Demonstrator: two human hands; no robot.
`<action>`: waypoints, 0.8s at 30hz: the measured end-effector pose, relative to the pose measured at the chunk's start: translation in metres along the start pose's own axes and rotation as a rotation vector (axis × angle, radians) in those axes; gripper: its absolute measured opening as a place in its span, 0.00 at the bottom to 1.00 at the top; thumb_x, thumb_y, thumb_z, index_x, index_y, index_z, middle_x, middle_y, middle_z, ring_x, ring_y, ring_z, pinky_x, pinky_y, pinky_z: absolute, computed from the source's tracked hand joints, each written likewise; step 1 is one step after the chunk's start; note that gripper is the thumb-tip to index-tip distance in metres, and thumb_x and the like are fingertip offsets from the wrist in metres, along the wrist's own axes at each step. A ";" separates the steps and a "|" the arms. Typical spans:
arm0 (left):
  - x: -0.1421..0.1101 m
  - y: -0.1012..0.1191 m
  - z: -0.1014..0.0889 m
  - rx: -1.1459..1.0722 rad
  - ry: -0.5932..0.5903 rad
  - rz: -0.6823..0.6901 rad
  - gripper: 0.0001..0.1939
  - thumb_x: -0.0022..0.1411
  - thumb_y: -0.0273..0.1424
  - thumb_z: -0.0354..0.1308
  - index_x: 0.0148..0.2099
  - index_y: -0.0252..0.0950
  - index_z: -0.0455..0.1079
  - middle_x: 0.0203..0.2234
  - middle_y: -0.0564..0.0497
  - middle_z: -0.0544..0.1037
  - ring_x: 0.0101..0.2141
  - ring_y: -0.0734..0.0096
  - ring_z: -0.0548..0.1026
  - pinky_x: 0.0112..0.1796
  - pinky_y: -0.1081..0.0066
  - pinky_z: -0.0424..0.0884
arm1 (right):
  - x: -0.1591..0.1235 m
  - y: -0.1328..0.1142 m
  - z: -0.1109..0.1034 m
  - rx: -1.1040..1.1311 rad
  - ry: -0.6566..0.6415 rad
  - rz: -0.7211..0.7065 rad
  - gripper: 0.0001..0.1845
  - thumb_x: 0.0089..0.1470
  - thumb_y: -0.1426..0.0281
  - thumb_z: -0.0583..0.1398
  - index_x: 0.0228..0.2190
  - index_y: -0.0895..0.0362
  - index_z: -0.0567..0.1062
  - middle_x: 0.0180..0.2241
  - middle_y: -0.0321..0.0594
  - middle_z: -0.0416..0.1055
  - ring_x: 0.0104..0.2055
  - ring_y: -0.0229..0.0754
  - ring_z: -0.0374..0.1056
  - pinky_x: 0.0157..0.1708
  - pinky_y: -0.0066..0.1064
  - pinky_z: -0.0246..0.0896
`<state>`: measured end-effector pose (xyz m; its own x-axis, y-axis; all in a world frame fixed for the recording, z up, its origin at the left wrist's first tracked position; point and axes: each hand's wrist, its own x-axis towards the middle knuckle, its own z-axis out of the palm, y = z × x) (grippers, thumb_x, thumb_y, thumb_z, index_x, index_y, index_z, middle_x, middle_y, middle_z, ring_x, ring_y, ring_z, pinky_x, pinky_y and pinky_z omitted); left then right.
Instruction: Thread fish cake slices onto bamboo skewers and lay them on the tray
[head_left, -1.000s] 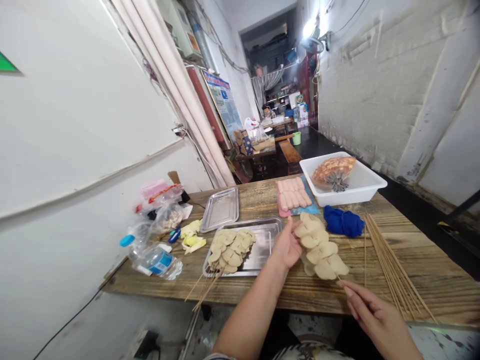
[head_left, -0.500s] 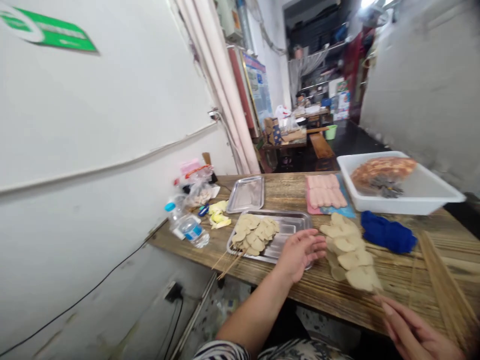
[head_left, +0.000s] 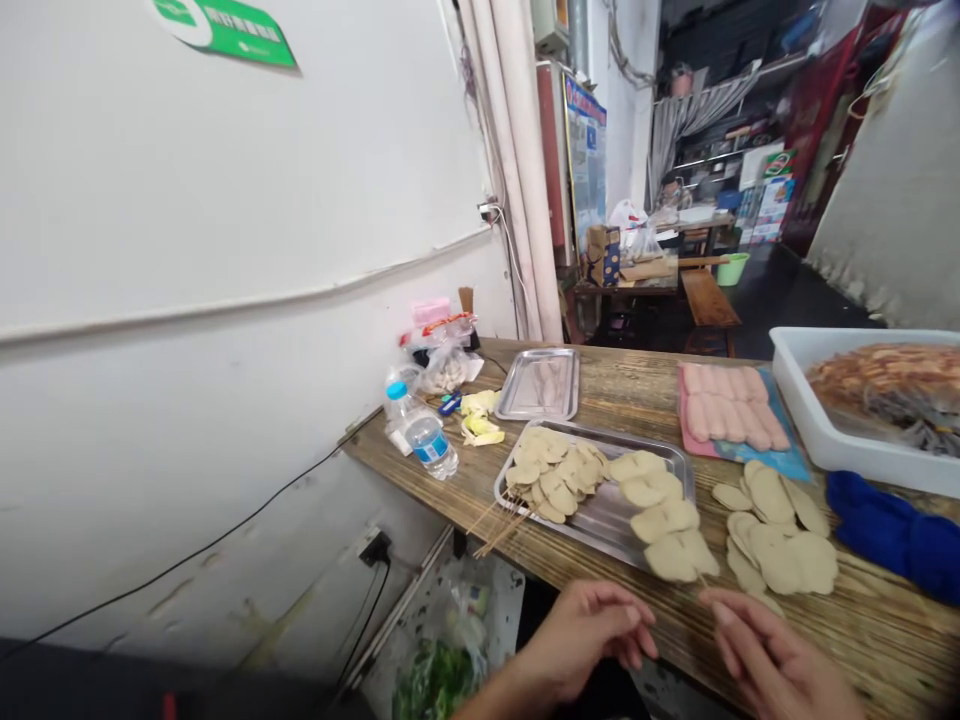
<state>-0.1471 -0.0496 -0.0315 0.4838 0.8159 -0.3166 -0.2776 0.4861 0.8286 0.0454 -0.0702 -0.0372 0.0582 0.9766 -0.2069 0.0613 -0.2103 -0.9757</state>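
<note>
Pinched in my right hand (head_left: 772, 645) is the lower end of a skewer threaded with thin, pale beige slices (head_left: 664, 505). The slices hang over the right part of a metal tray (head_left: 600, 525). My left hand (head_left: 589, 630) is at the table's front edge, fingers loosely bent and apart, with nothing seen in it. More finished skewers of the same slices (head_left: 555, 475) lie at the tray's left end, their sticks poking out over the near rim. Right of the held skewer, loose beige slices (head_left: 784, 535) are heaped on the wooden table.
Behind the tray lies a second metal tray (head_left: 538, 385). A water bottle (head_left: 431, 445) and yellow scraps (head_left: 480, 415) are to the left. Pink sausages (head_left: 731, 400), a blue cloth (head_left: 900, 535) and a white tub (head_left: 840, 440) with bagged food occupy the right.
The skewer in my right hand has moved left, from above the loose slices to over the tray. My left hand has drawn back toward me. The view has swung left.
</note>
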 end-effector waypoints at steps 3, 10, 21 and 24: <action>-0.006 0.001 -0.008 0.055 0.045 0.055 0.14 0.52 0.34 0.56 0.36 0.27 0.71 0.22 0.47 0.74 0.19 0.81 0.66 0.23 0.78 0.59 | 0.015 -0.022 0.033 0.082 -0.083 0.076 0.21 0.46 0.53 0.58 0.35 0.56 0.67 0.14 0.25 0.58 0.10 0.28 0.49 0.10 0.21 0.42; -0.021 0.021 -0.022 0.276 0.324 0.243 0.14 0.52 0.36 0.56 0.34 0.28 0.70 0.21 0.47 0.74 0.19 0.80 0.65 0.24 0.77 0.61 | 0.048 -0.034 0.099 0.314 -0.080 0.054 0.18 0.48 0.54 0.56 0.33 0.55 0.64 0.16 0.24 0.61 0.09 0.25 0.46 0.09 0.18 0.37; -0.040 0.018 -0.043 0.664 0.626 0.380 0.15 0.56 0.39 0.50 0.31 0.32 0.70 0.16 0.52 0.70 0.20 0.76 0.66 0.24 0.76 0.63 | 0.080 -0.035 0.159 0.102 -0.328 0.090 0.20 0.59 0.57 0.48 0.29 0.60 0.67 0.14 0.25 0.60 0.09 0.25 0.50 0.08 0.19 0.42; -0.047 0.019 -0.039 0.783 0.672 0.437 0.17 0.56 0.39 0.50 0.24 0.33 0.69 0.11 0.55 0.64 0.16 0.77 0.63 0.22 0.76 0.60 | 0.075 -0.034 0.153 -0.044 -0.409 0.094 0.25 0.59 0.55 0.46 0.24 0.60 0.69 0.11 0.24 0.58 0.07 0.26 0.49 0.08 0.20 0.44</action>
<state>-0.2075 -0.0662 -0.0187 -0.1399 0.9866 0.0835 0.3994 -0.0209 0.9165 -0.1052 0.0168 -0.0308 -0.3346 0.8881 -0.3150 0.1175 -0.2923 -0.9491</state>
